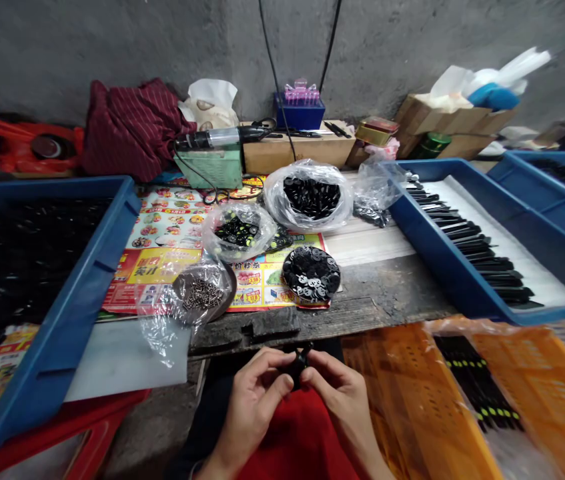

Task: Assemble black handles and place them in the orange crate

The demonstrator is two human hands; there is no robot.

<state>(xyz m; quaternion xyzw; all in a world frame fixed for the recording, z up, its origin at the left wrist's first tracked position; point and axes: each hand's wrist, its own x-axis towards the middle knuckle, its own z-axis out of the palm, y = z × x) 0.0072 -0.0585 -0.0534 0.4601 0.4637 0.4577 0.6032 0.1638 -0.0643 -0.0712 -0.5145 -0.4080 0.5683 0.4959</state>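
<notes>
Close to my lap, over red cloth, my left hand [262, 387] and my right hand [335, 380] pinch a small black part [299, 365] between thumbs and fingers. Its exact kind is mostly hidden by the fingers. Just beyond, at the bench edge, lies a round heap of flat black discs with holes [311, 275]. To its left, a plastic bag of small metal screws [203, 293] sits in a dark dish. Behind these are an open bag of black and yellow-green pieces [238, 230] and a larger bag of shiny black pieces [311, 197].
At left stands a blue bin [87, 293] of dark parts. At right, another blue bin [482, 293] holds a row of long black pieces. Below it is an orange crate [402, 393] with bagged black strips. An electric screwdriver [222, 138] rests on a green box at the back.
</notes>
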